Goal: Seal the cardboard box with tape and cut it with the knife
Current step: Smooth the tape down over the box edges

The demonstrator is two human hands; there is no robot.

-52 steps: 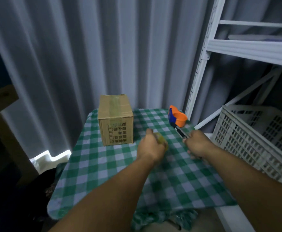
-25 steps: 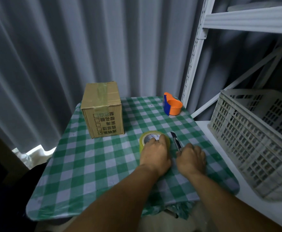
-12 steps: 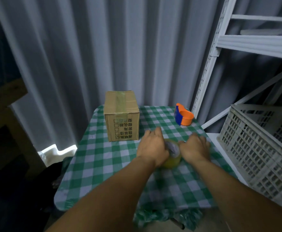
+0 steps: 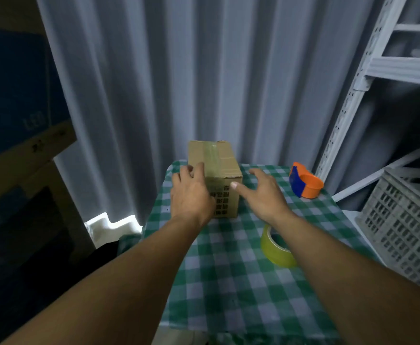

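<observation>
Head view: both hands open, fingers spread, left hand (image 4: 191, 192) and right hand (image 4: 266, 195) flanking the cardboard box (image 4: 218, 170). Yellow tape roll (image 4: 276, 247) lies near the box, unheld. New taping not begun; knife not visible.

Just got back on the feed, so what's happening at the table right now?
A person is reaching with both bare hands for the cardboard box at the far side of the checked table. The left hand is at its left side; the right hand is open beside its right. The yellow tape roll lies unheld under the right forearm. No knife shows.
</observation>
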